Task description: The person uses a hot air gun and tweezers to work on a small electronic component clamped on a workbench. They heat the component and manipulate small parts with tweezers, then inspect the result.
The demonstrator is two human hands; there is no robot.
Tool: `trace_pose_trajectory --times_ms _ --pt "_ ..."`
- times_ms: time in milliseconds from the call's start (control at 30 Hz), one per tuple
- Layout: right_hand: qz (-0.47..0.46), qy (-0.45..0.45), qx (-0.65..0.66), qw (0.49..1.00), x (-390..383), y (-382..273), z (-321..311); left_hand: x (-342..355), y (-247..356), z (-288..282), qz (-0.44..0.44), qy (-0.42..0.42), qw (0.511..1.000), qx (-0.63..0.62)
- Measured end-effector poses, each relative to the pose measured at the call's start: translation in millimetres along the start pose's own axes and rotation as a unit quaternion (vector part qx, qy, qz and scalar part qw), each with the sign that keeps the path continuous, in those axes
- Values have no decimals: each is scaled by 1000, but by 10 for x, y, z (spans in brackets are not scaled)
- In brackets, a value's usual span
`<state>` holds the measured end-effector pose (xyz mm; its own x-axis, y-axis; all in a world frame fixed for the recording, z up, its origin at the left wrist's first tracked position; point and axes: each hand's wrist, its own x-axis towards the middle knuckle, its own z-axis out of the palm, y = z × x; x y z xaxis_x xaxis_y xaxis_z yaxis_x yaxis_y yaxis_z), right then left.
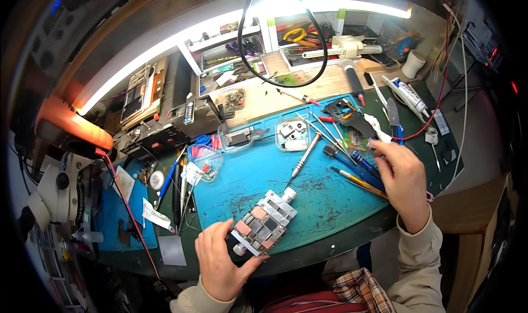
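My left hand (219, 258) grips the near end of a small metal holding jig (265, 222) that carries a little circuit board with square chips and lies on the blue work mat (308, 197). My right hand (400, 176) reaches over the mat's right edge, its fingertips among a row of thin tools (360, 167) such as tweezers, a brush and a pencil-like stick. Whether its fingers have closed on one of them I cannot tell. A silver screwdriver (306, 154) lies diagonally on the mat between the two hands.
Clear plastic dishes (292, 134) with small parts stand at the mat's far edge. A black part (347, 115) rests at the far right of the mat. A microscope (55, 195) is at the left. Trays of tools (300, 38) and a white tube (407, 93) sit behind.
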<state>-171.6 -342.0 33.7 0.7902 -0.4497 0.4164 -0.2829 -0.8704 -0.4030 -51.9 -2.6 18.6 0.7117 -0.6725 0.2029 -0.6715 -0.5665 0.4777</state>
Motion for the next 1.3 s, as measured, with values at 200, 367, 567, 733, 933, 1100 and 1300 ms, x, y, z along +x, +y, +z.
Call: trace_pose_trajectory --times_ms 200,367,567,733,933,1100,1300 --pt "62 18 301 951 -205 -135 -45 -54 -17 128 -4 59 998 1" --pt "18 -148 169 974 -295 -298 -5 -136 -90 135 -1 88 995 -51" --pt "-217 -120 36 968 -39 -619 -73 -710 -377 -18 -3 292 937 -192" --pt "-338 -306 133 880 415 -760 139 -1032 -1422 -763 -127 428 895 -20" --pt "-361 -405 121 831 573 -813 362 -953 -2504 -1402 -184 179 952 167" --pt "-383 -380 110 835 603 -873 402 -640 -2499 -1537 -276 22 949 154" --pt "-390 -379 97 834 619 -928 390 -609 -2401 -1621 -217 19 966 138"
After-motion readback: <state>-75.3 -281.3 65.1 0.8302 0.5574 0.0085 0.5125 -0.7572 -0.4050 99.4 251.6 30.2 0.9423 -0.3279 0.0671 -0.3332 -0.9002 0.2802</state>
